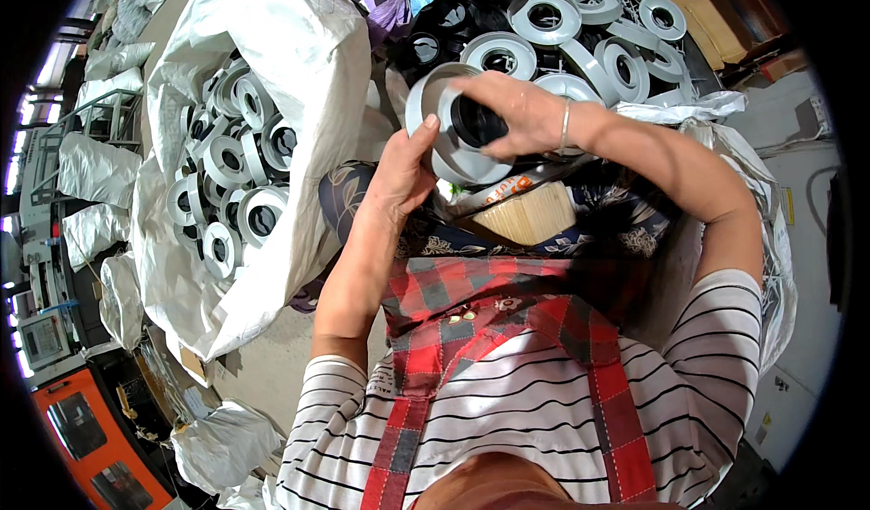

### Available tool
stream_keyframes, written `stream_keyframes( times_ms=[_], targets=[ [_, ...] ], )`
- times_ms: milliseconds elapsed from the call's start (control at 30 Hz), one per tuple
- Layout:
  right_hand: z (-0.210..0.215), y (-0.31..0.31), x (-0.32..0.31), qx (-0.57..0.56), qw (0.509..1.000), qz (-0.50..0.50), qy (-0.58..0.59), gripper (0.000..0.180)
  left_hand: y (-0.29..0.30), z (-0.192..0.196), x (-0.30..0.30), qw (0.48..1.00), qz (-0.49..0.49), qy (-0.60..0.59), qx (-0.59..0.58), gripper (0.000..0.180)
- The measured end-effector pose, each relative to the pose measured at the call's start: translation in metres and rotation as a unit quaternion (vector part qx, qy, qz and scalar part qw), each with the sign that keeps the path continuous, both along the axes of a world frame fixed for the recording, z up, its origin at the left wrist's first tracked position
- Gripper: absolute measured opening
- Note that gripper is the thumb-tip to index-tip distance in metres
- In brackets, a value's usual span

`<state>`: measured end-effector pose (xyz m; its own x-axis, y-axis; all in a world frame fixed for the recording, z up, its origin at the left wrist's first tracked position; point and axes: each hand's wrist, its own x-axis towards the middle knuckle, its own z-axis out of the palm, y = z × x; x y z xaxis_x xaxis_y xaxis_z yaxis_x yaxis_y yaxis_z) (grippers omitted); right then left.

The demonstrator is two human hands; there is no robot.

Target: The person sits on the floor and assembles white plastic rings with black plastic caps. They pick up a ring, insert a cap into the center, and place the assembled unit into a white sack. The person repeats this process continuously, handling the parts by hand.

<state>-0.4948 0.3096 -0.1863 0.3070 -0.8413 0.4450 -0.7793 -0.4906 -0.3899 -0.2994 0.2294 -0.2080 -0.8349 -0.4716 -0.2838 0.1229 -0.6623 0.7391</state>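
Observation:
A grey round plastic part [460, 166] with a wide rim is tilted up above my lap. My left hand [405, 170] grips it by the lower left rim, thumb on the inner side. My right hand [530, 111] is closed round a black plastic ring [476, 122] and has it against the inside of the grey part. Whether the ring is seated there I cannot tell. A light wooden block [530, 213] lies over my lap just below both hands, on dark flowered cloth [625, 211].
Grey rings with black inserts [227, 161] fill a big white woven sack [245, 21] on my left. Ahead lies a pile of grey rings [621, 66] and black pieces [453, 16]. A purple cloth [385, 3] hangs beside it. An orange machine [100, 447] stands at lower left.

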Motion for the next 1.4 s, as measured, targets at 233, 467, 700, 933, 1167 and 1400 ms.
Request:
stream_keyframes(
  times_ms=[233, 467, 700, 933, 1167, 1400],
  targets=[
    [-0.052, -0.031, -0.021, 0.419, 0.809, -0.184, -0.368, 0.070, -0.034, 0.071, 0.022, 0.808, 0.227, -0.168, -0.518, 0.031],
    [-0.159, -0.069, -0.066, 0.338, 0.860, -0.317, 0.211, 0.056, -0.055, 0.074, 0.011, 0.832, 0.345, 0.023, -0.433, 0.053],
    [-0.115, -0.061, -0.033, 0.133, 0.982, -0.078, -0.106, 0.052, -0.056, -0.040, -0.048, 0.965, 0.238, -0.111, -0.014, 0.051],
    [-0.100, -0.131, -0.128, -0.007, 0.966, -0.252, 0.059, 0.038, -0.066, -0.031, -0.054, 0.961, 0.241, -0.118, 0.068, 0.020],
    [-0.160, -0.169, -0.223, 0.098, 0.864, -0.388, 0.304, 0.031, -0.078, -0.033, -0.056, 0.967, 0.230, -0.103, 0.025, 0.020],
    [-0.088, -0.143, -0.137, 0.010, 0.975, -0.220, 0.014, 0.018, -0.074, -0.042, -0.058, 0.976, 0.213, -0.051, -0.014, 0.024]
  ],
)
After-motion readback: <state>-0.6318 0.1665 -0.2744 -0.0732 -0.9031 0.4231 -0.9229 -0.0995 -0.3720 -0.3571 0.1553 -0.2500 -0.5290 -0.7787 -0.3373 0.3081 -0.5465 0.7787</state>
